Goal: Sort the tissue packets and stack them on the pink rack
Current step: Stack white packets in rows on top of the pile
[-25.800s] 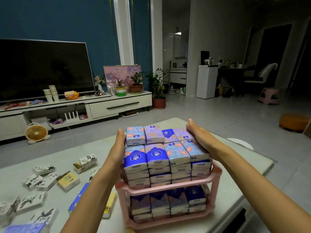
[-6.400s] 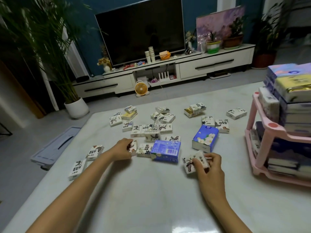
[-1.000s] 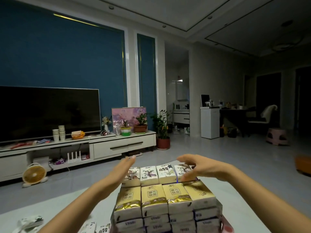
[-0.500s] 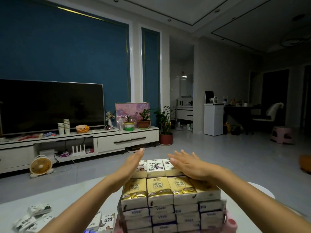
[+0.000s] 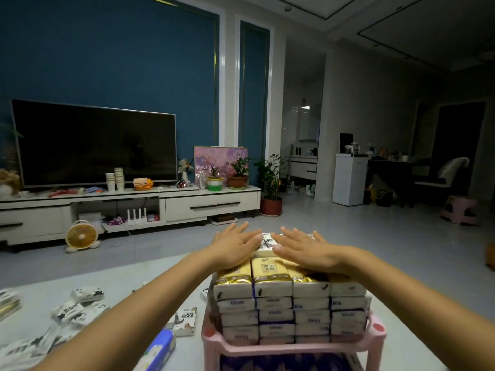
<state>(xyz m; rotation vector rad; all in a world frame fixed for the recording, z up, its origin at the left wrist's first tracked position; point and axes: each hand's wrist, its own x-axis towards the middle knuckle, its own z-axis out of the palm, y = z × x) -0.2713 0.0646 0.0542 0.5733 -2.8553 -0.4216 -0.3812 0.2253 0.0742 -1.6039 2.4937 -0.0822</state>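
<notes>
head cam: both flat, open hands, left hand [image 5: 234,249] and right hand [image 5: 305,250], press the stack [image 5: 292,301] on the pink rack [image 5: 294,346]; loose packets [image 5: 80,309] left on the bench [image 5: 128,274], so not finished i'd say.

Home living room, television [image 5: 96,145], potted plants [image 5: 239,170]

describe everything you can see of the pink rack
The pink rack looks like moulded plastic: two tiers, rounded corner posts with reddish caps, a raised front rail. It stands upright on the pale table, its base cut off by the frame's bottom edge. Tissue packets fill its upper tier, stacked well above the rail; dark blue packets sit in the lower tier. The left hand and right hand lie flat on the stack, not on the rack.
</notes>
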